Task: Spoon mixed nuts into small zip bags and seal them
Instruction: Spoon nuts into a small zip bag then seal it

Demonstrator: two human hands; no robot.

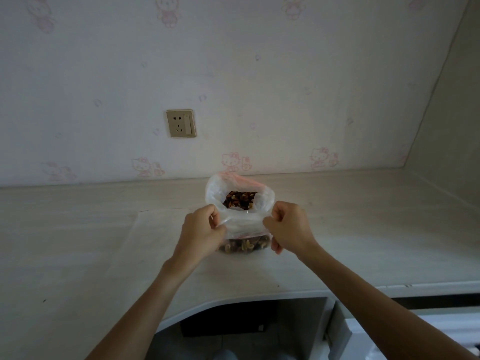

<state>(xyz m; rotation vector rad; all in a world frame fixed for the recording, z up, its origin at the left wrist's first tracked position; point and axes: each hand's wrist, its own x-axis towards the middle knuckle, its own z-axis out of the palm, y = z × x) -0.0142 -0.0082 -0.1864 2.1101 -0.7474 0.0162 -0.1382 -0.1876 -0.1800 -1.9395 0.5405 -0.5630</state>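
Observation:
A clear plastic bag (pixel 242 220) with a pink zip edge stands on the pale desk (pixel 78 242), its mouth wide open. Dark and light mixed nuts (pixel 240 199) show through the opening and through the bag's lower wall. My left hand (pixel 201 231) pinches the near rim of the bag on its left side. My right hand (pixel 288 227) grips the same rim on the right side, fingers curled. A flat, clear small zip bag (pixel 155 222) lies on the desk to the left of my left hand. No spoon is visible.
The desk runs along a wall with cartoon-cat wallpaper and a gold power socket (pixel 181 123). A side panel (pixel 446 126) closes the desk's right end. The desk's front edge (pixel 233 304) curves inward near me, with dark legroom beneath.

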